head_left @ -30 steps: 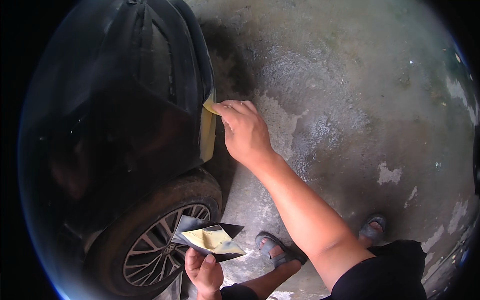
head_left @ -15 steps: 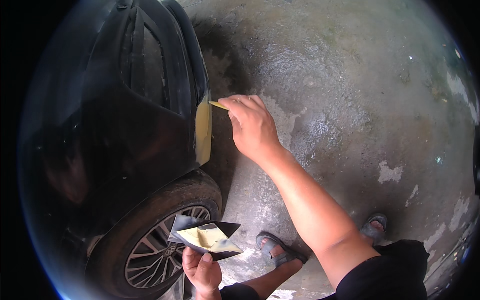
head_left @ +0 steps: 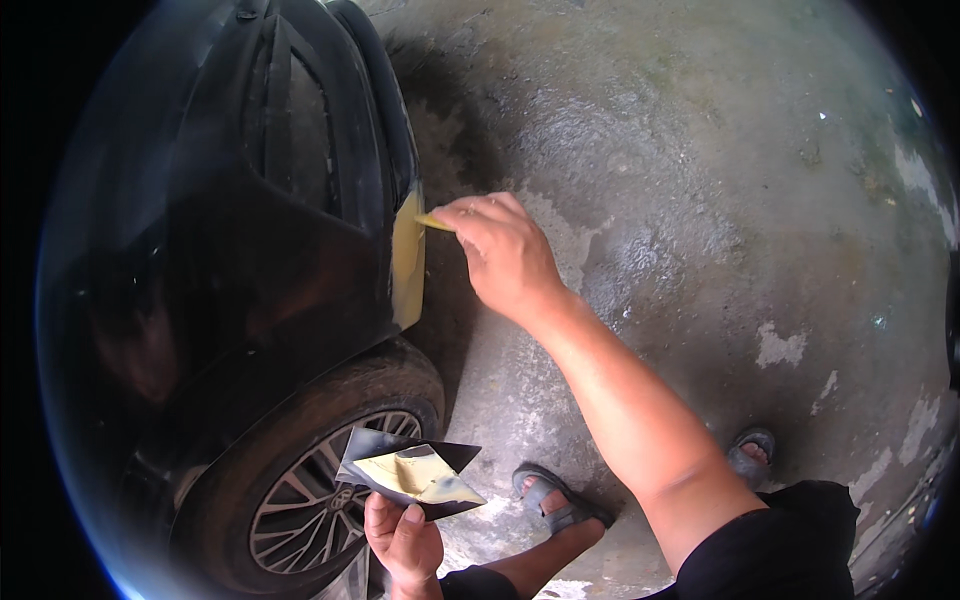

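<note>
Since half a second ago, my right hand (head_left: pixel 505 258) has dropped slightly and brought the yellow spreader (head_left: pixel 432 222) back against the car's edge. Nearest item: my left hand (head_left: pixel 402 540), fingers closed under a dark mixing board (head_left: pixel 372 452) carrying a smear of yellow filler (head_left: pixel 415 473), held level beside the front wheel (head_left: pixel 305 490). Next: my sandalled feet (head_left: pixel 553 500) on the grey concrete floor (head_left: pixel 700 200). Farther out: right hand pinched shut on the spreader, its tip touching a yellow filler patch (head_left: pixel 406 265) on the black car body (head_left: pixel 250 220), above the wheel arch. My two hands are well apart.
</note>
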A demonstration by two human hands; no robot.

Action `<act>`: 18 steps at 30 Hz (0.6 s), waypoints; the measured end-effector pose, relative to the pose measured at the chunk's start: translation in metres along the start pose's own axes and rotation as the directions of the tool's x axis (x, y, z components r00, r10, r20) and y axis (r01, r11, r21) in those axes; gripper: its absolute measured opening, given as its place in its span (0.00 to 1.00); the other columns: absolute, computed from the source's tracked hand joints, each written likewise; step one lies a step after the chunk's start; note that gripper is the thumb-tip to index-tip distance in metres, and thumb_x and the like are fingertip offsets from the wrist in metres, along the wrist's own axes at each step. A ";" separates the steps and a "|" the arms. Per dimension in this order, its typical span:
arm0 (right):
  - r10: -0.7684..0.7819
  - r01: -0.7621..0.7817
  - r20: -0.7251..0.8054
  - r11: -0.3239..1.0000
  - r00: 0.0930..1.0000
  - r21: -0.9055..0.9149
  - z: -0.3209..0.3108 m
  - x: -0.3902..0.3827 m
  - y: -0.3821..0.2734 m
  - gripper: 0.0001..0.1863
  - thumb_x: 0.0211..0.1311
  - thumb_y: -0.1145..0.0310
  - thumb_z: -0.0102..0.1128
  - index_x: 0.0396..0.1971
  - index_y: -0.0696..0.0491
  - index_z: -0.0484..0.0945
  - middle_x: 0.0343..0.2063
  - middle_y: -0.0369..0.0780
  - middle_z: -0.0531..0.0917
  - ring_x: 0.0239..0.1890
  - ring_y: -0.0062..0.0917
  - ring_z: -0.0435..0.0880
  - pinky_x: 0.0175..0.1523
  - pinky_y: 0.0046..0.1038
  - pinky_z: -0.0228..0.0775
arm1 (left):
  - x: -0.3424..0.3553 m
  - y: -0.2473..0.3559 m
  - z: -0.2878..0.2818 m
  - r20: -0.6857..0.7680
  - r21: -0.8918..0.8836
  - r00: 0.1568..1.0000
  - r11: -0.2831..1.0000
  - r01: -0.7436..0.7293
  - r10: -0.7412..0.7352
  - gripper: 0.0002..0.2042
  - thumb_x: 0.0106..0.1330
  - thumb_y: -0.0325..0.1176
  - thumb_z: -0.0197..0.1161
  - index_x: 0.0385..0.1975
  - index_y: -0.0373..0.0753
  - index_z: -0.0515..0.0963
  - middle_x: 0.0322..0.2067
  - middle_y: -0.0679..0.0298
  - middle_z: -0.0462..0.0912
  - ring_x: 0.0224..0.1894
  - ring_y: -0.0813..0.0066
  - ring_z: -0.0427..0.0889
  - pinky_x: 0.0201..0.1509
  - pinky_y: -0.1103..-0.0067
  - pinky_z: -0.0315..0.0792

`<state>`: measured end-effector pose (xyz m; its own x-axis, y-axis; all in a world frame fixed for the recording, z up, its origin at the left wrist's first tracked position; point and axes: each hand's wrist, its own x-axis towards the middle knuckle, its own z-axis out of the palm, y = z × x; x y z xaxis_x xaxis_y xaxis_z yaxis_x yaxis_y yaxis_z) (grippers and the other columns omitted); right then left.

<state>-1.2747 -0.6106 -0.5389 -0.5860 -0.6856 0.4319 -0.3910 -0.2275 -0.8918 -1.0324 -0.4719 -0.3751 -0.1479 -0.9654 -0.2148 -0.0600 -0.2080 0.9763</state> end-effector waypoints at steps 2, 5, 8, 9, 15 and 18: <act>-0.119 0.118 -0.034 0.993 0.992 -0.014 -0.007 0.019 0.008 0.18 0.49 0.84 0.56 0.41 0.53 0.82 0.41 0.38 0.83 0.44 0.36 0.78 0.50 0.34 0.73 | 0.000 -0.001 0.000 0.004 -0.002 1.000 1.000 0.008 -0.008 0.24 0.57 0.18 0.56 0.57 0.28 0.67 0.53 0.52 0.76 0.56 0.64 0.76 0.64 0.68 0.67; -0.296 0.294 -0.044 0.955 0.954 -0.045 -0.010 0.030 0.020 0.18 0.49 0.83 0.58 0.41 0.53 0.82 0.43 0.38 0.83 0.47 0.37 0.79 0.53 0.34 0.73 | -0.002 -0.003 -0.003 -0.002 0.010 1.000 1.000 0.012 -0.012 0.24 0.57 0.18 0.55 0.57 0.28 0.67 0.53 0.52 0.76 0.56 0.64 0.76 0.64 0.68 0.67; -0.386 0.385 -0.057 0.922 0.921 -0.040 -0.007 0.034 0.025 0.18 0.48 0.83 0.58 0.41 0.53 0.83 0.43 0.38 0.83 0.48 0.37 0.79 0.55 0.35 0.73 | -0.004 -0.002 -0.004 -0.023 0.019 1.000 1.000 0.013 -0.012 0.24 0.57 0.18 0.55 0.57 0.28 0.67 0.53 0.52 0.76 0.56 0.63 0.76 0.64 0.68 0.67; -0.402 0.401 -0.059 0.915 0.914 -0.032 -0.005 0.033 0.027 0.18 0.48 0.83 0.57 0.40 0.53 0.83 0.42 0.38 0.83 0.49 0.37 0.79 0.56 0.35 0.73 | -0.004 -0.002 -0.006 -0.022 0.018 1.000 1.000 0.016 -0.016 0.24 0.57 0.18 0.55 0.57 0.28 0.67 0.53 0.52 0.76 0.56 0.63 0.76 0.64 0.68 0.67; -0.337 0.338 -0.047 0.941 0.940 0.024 0.008 0.014 0.034 0.16 0.49 0.83 0.58 0.39 0.54 0.83 0.43 0.40 0.83 0.50 0.38 0.79 0.57 0.38 0.72 | -0.004 -0.005 -0.009 -0.032 0.030 0.999 0.999 0.016 -0.015 0.23 0.57 0.18 0.54 0.56 0.28 0.68 0.52 0.53 0.77 0.55 0.64 0.76 0.64 0.69 0.67; -0.260 0.262 -0.035 0.962 0.965 0.081 0.013 0.000 0.031 0.16 0.50 0.83 0.57 0.40 0.55 0.83 0.44 0.41 0.83 0.51 0.39 0.79 0.57 0.37 0.71 | -0.003 -0.003 -0.009 -0.025 0.027 1.000 1.000 0.006 -0.006 0.23 0.57 0.18 0.53 0.56 0.29 0.68 0.52 0.53 0.77 0.55 0.64 0.76 0.64 0.69 0.67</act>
<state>-1.2774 -0.6269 -0.5686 -0.4883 -0.5782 0.6536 -0.4720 -0.4550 -0.7551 -1.0224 -0.4693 -0.3771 -0.1230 -0.9678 -0.2196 -0.0877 -0.2098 0.9738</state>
